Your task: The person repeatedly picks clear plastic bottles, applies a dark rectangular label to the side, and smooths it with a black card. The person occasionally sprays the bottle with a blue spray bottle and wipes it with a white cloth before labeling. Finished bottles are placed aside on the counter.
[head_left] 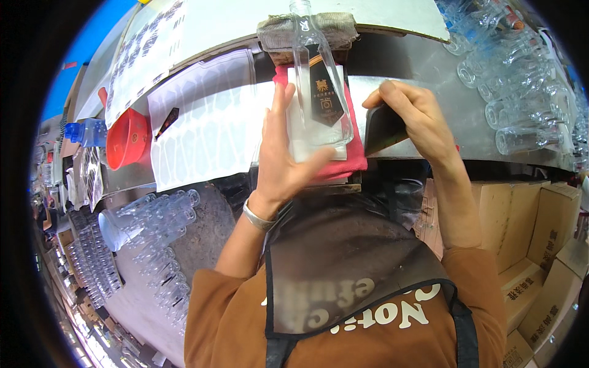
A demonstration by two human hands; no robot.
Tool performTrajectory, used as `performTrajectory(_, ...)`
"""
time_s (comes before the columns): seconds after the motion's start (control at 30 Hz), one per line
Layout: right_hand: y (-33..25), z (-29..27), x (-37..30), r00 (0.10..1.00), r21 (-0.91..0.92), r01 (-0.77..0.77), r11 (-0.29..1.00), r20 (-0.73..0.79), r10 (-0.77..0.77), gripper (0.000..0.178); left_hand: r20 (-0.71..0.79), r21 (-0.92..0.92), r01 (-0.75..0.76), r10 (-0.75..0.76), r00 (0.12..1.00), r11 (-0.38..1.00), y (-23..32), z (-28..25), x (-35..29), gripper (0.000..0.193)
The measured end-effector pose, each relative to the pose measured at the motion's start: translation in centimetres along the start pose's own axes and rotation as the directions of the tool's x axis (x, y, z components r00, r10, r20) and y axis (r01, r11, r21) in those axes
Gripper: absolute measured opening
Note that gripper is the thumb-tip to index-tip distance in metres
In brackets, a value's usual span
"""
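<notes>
A clear glass bottle (pixel 304 73) lies with its neck away from me, on a white pad (pixel 294 132) over a red cloth (pixel 357 144). A dark, pointed label (pixel 325 92) with gold print sits on its upper face. My left hand (pixel 281 144) is open beside the bottle's base, thumb stretched across near its bottom edge and fingers pointing away along its left side. To the right of the bottle, my right hand (pixel 418 116) is closed on a flat dark scraper-like piece (pixel 384 127), held apart from the glass. The bottle's neck rests on a cloth-wrapped block (pixel 336 26).
Left of the bottle lies a white backing sheet (pixel 208 122) with one dark label (pixel 167 122) on it. Beyond it stand a red bowl (pixel 127 141) and a blue-capped bottle (pixel 92 132). Clear bottles (pixel 521 113) crowd the right; others (pixel 153 224) stand lower left. Cardboard boxes (pixel 521 221) stand at right.
</notes>
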State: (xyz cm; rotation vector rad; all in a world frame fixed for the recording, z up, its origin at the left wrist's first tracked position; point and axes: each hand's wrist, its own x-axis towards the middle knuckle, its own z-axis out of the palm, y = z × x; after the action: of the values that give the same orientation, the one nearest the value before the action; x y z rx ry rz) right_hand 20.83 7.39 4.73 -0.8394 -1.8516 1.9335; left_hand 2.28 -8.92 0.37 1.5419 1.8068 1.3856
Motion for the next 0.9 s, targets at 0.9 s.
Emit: performTrajectory(0.9,1.2,3.5,1.8,0.998,-0.405,-0.003,0.914,-0.062,-0.024,0.055,0.021,-0.075,0.125,-0.123,0.992,0.989,-1.4,2.2,2.3,0.073)
